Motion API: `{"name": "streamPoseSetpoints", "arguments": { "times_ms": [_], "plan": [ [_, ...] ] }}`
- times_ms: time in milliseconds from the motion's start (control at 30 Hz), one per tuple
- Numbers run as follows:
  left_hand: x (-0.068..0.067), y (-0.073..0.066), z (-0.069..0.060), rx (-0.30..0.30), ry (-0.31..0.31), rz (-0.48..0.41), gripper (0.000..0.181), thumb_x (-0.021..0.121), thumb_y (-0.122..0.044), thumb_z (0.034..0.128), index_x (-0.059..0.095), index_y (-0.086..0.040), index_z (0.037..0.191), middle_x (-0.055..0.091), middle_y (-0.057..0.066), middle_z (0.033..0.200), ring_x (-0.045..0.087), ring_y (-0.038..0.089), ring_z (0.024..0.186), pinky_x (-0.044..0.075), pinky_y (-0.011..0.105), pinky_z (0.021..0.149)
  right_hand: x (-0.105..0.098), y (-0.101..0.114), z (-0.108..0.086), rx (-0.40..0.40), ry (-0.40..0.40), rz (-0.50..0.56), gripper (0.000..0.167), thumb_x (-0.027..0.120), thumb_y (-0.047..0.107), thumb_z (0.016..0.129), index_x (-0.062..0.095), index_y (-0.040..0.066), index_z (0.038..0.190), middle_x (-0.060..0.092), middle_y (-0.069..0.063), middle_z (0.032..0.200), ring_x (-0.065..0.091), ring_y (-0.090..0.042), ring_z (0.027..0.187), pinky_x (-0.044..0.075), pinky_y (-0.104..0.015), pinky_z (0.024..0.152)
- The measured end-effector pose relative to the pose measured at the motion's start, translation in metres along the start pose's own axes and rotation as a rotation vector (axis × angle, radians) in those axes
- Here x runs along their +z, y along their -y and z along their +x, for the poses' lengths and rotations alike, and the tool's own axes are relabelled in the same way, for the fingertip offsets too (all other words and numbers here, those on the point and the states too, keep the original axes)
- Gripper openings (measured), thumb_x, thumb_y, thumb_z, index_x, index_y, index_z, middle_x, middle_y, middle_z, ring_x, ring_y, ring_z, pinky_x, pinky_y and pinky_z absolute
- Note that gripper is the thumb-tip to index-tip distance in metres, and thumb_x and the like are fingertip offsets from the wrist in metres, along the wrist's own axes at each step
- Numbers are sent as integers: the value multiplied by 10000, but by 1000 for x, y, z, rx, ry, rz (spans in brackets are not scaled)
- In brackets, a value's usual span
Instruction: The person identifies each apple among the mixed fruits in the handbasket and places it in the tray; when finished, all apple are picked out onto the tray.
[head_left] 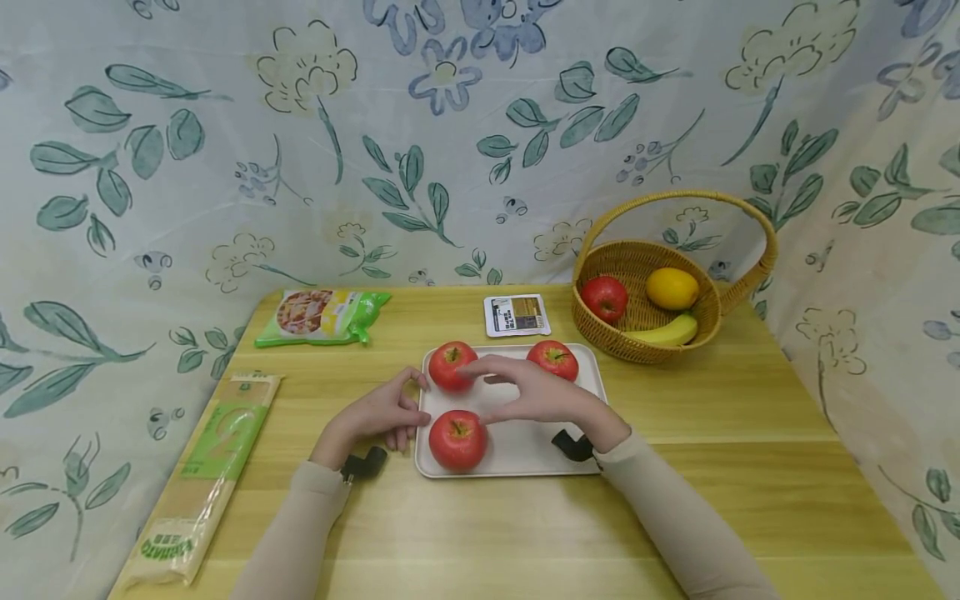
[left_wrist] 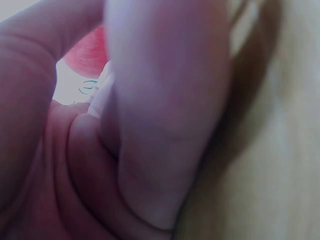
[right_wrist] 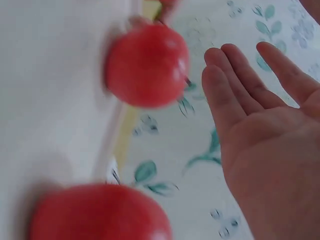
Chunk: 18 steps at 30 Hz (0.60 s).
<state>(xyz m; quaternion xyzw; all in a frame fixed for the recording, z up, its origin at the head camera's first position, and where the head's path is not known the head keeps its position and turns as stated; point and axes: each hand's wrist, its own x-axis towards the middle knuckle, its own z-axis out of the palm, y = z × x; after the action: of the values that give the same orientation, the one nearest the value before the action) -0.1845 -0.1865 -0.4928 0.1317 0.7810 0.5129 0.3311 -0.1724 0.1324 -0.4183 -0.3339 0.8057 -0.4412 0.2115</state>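
Observation:
Three red apples lie on a white rectangular tray [head_left: 517, 450]: a back-left apple [head_left: 448, 365], a back-right apple [head_left: 552, 358] and a front-left apple [head_left: 457, 442]. Over the tray is my right hand [head_left: 536, 392], its fingers extended toward the back-left apple and its thumb near the front-left one. In the right wrist view, the right hand [right_wrist: 272, 125] has straight fingers apart from an apple [right_wrist: 147, 65]. At the tray's left edge, my left hand [head_left: 378, 408] is loosely bent, thumb and index finger by the rim. Its fingers hide most of the left wrist view; a red apple [left_wrist: 90, 55] shows behind.
A wicker basket [head_left: 637, 346] with a red apple, a lemon and a banana stands at the back right. Behind the tray lies a small white packet [head_left: 516, 315]. A green food bag [head_left: 322, 317] and a long noodle pack [head_left: 217, 458] lie on the left.

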Motion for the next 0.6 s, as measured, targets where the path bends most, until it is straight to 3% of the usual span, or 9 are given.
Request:
{"name": "streamPoseSetpoints", "arguments": {
  "times_ms": [167, 333, 467, 567, 600],
  "plan": [
    [0, 1, 0, 6, 3, 2, 553, 773, -243, 980, 385, -154, 1364, 699, 47, 703, 664, 166, 487, 558, 276, 450, -37, 1, -17, -46, -171, 3, 681, 835, 211, 924, 541, 145, 1534, 567, -69, 1581, 521, -346, 1482, 416, -576, 1246],
    [-1, 1, 0, 5, 5, -2, 557, 774, -245, 978, 384, -154, 1365, 695, 46, 701, 661, 165, 485, 556, 275, 449, -75, -5, -40, -16, -378, 15, 636, 812, 172, 949, 546, 143, 1526, 543, -84, 1593, 479, -341, 1515, 349, -569, 1290],
    [-1, 2, 1, -3, 5, -8, 563, 778, -243, 973, 382, -159, 1365, 692, 44, 701, 659, 164, 485, 555, 274, 450, -100, -18, -54, 1, -568, -19, 585, 780, 131, 974, 555, 132, 1513, 564, -99, 1566, 501, -329, 1491, 404, -398, 1274],
    [-1, 2, 1, -2, 3, -8, 564, 778, -242, 974, 382, -157, 1366, 692, 45, 702, 661, 166, 486, 557, 275, 451, -115, -32, -64, 28, -665, 3, 569, 764, 109, 983, 555, 133, 1512, 566, -92, 1561, 502, -361, 1476, 444, -252, 1220],
    [-1, 2, 1, -1, 3, -7, 564, 778, -242, 974, 381, -156, 1366, 692, 46, 702, 662, 167, 486, 557, 276, 451, -119, -36, -66, 49, -685, 8, 568, 764, 127, 987, 552, 140, 1514, 563, -85, 1563, 498, -365, 1477, 447, -263, 1221]
  ]
}}
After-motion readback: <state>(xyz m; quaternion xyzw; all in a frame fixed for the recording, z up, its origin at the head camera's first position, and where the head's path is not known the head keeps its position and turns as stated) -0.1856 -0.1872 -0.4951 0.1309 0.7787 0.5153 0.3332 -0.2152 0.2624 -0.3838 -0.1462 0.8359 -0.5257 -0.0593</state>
